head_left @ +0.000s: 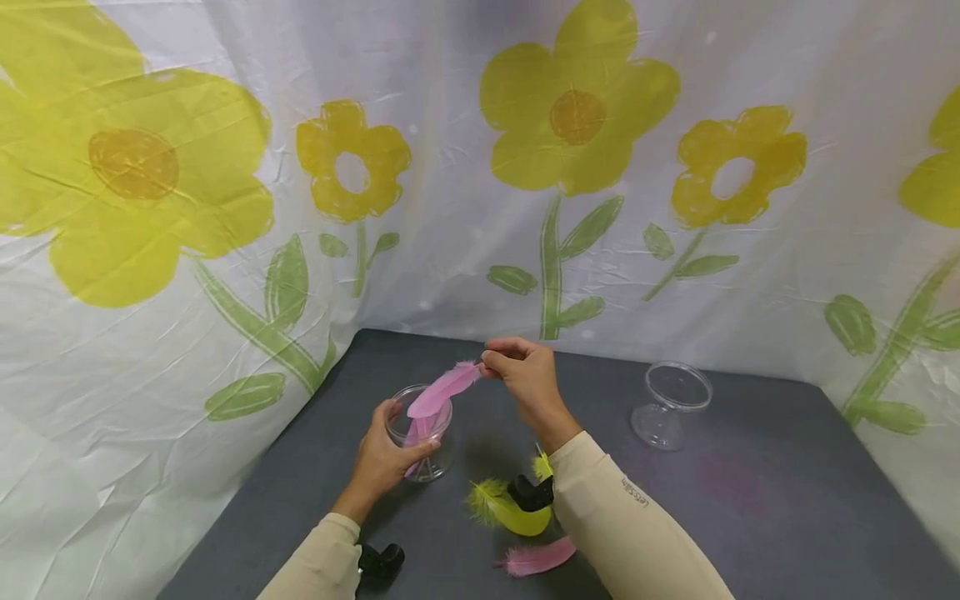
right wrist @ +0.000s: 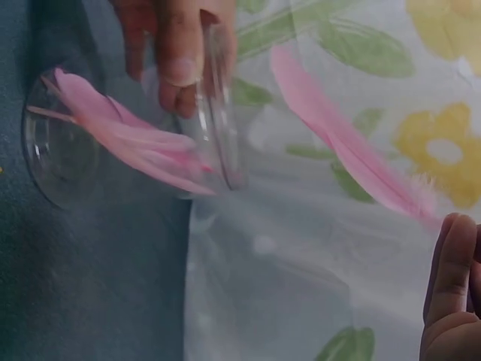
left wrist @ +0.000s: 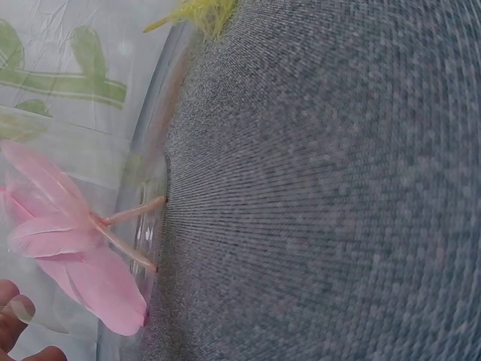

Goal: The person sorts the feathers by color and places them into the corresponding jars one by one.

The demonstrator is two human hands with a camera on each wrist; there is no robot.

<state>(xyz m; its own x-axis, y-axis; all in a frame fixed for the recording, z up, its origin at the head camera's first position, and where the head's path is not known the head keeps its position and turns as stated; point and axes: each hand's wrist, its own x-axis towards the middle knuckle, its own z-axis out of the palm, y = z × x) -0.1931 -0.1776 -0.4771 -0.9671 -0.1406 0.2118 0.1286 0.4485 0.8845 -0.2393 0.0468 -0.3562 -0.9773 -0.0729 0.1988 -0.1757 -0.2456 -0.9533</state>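
Observation:
My left hand (head_left: 383, 454) grips a clear plastic cup (head_left: 444, 457) round its side near the rim. Pink feathers (right wrist: 124, 135) stand inside the cup, their quills reaching its bottom in the left wrist view. Between thumb and fingertips my right hand (head_left: 527, 377) pinches the quill end of another pink feather (head_left: 444, 392). That feather slants down to the left, with its tip over the cup's mouth. In the right wrist view the held feather (right wrist: 338, 143) is apart from the feathers in the cup.
On the dark grey table (head_left: 780, 517), a yellow feather (head_left: 517, 515) and a loose pink feather (head_left: 538, 557) lie near my right forearm. A second clear cup (head_left: 663, 421) with a stem stands at the right. A flower-print curtain (head_left: 450, 275) hangs behind the table.

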